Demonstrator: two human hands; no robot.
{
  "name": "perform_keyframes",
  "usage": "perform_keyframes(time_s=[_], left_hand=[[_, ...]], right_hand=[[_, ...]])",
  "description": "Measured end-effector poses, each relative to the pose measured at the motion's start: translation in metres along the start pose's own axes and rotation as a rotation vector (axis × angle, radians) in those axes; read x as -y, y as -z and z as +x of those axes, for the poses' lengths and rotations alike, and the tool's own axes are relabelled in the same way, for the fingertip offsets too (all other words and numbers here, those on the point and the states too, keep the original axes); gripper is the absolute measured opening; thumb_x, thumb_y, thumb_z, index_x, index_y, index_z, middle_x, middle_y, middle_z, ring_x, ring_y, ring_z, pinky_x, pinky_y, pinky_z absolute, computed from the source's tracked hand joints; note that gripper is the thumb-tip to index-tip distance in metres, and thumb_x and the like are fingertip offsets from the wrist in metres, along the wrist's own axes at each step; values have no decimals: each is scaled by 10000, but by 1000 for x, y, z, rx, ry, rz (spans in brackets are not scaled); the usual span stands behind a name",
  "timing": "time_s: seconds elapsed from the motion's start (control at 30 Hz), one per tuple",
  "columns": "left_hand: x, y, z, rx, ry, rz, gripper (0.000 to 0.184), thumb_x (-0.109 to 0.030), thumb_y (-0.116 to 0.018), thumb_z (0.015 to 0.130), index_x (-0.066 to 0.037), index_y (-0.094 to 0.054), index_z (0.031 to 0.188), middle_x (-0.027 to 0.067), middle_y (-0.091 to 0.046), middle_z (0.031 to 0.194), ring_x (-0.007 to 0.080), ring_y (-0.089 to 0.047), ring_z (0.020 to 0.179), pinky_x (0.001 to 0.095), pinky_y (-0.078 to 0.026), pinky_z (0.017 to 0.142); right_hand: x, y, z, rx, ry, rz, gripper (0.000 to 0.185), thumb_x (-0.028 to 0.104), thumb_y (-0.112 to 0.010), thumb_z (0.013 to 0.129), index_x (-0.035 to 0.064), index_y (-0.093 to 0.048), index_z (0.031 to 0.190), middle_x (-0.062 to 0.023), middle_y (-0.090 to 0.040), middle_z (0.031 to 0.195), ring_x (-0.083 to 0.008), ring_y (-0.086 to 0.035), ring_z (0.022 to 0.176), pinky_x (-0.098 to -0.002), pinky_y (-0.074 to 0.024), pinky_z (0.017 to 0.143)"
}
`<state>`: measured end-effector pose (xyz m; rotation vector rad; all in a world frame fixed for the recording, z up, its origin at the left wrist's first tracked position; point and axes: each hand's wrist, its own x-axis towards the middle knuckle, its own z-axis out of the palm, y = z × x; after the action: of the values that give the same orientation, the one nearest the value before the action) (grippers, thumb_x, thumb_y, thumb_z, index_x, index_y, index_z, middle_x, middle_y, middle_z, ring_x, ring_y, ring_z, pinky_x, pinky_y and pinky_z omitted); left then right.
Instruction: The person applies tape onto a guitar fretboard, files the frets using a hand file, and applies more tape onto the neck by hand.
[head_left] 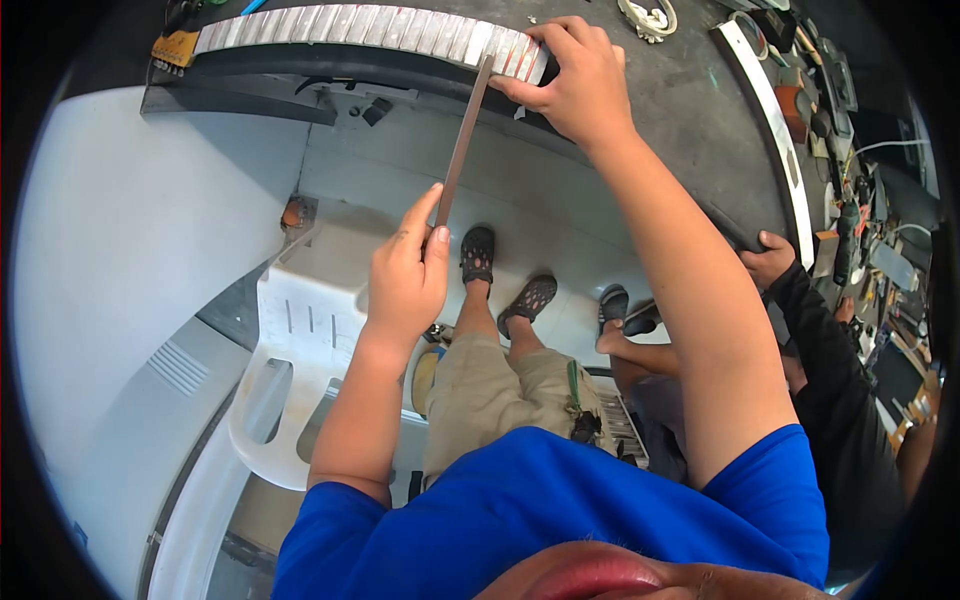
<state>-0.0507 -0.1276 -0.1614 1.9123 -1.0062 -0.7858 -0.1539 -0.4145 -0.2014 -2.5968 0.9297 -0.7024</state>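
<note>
A long guitar neck (370, 27) lies along the edge of the dark bench, its fretboard covered in pale tape between the frets. Its wooden headstock (174, 50) with tuners is at the far left. My left hand (408, 268) is closed around the near end of a flat narrow metal file (464, 145), index finger stretched along it. The file's far tip meets the fretboard near its right end. Across that right end rests my right hand (590, 85), fingers over the far side and thumb at the near edge, gripping the neck.
A white plastic chair (270, 440) stands to my left. On the right, a co-worker's hand (768, 260) in a black sleeve is beside a long white bar (775, 130). Tools and small parts crowd the bench beyond. A coiled cable (648, 18) lies at the back.
</note>
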Motion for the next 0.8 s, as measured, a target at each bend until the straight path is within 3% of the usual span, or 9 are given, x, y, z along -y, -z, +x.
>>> perform_keyframes(time_s=[0.13,0.2,0.3,0.33,0.4,0.5,0.57,0.67,0.8], left_hand=[[1,-5,1,17,23,-34,480,-91,-582,1096,-68,-573,1576,54,-568,706,122,-491,633,304,-440,632],[-3,-11,23,-5,-23,-8,445,-106,-581,1096,-72,-596,1539,181,-691,837,314,-657,707,406,-517,666],[-33,-22,89,0,-58,88,426,-125,-585,1088,-89,-603,1512,276,-753,907,502,-734,842,551,-563,720],[-31,-32,116,-61,-172,162,450,-126,-595,1078,-107,-586,1527,277,-751,896,513,-723,839,599,-556,742],[-42,-38,143,-64,-141,226,477,-123,-612,1066,-112,-572,1541,274,-765,936,517,-730,878,604,-566,766],[-35,-24,84,-10,-74,254,493,-104,-622,1054,-104,-578,1546,267,-781,1004,494,-752,918,571,-589,776],[3,-24,26,-137,-248,226,514,-92,-633,1046,-102,-579,1557,261,-787,1080,480,-762,934,552,-597,766],[-6,-20,31,-64,-165,195,502,-80,-603,1070,-126,-583,1569,296,-729,1303,515,-736,1042,528,-606,886],[-39,-38,134,-47,-159,334,522,-77,-606,1063,-132,-571,1581,294,-724,1313,517,-742,991,526,-611,825]], right_hand=[[0,0,-2,1,-6,3,600,539,-938,737,125,-782,1144,-23,-697,1178,-279,-624,1106,-439,-443,942],[0,1,0,-1,-4,0,600,538,-938,737,124,-782,1142,-25,-697,1177,-280,-624,1106,-440,-444,942],[1,1,0,-1,0,-1,598,537,-937,737,123,-780,1140,-27,-696,1175,-281,-624,1106,-441,-444,942],[2,1,1,-4,3,-3,598,537,-937,737,123,-780,1139,-28,-696,1175,-282,-624,1105,-441,-444,942],[1,1,2,-7,1,-4,597,536,-937,737,122,-779,1138,-29,-696,1174,-283,-624,1105,-442,-445,942],[1,0,3,-9,10,-5,596,535,-936,737,121,-778,1136,-31,-695,1172,-284,-624,1105,-443,-445,942],[1,-1,2,-12,5,2,595,534,-936,737,121,-777,1135,-33,-695,1171,-285,-624,1104,-443,-445,941],[2,0,3,-8,2,10,594,533,-936,737,120,-776,1133,-35,-694,1170,-287,-624,1104,-444,-446,941],[1,0,1,-11,6,5,593,531,-935,736,118,-775,1130,-38,-694,1168,-289,-624,1103,-445,-446,941]])
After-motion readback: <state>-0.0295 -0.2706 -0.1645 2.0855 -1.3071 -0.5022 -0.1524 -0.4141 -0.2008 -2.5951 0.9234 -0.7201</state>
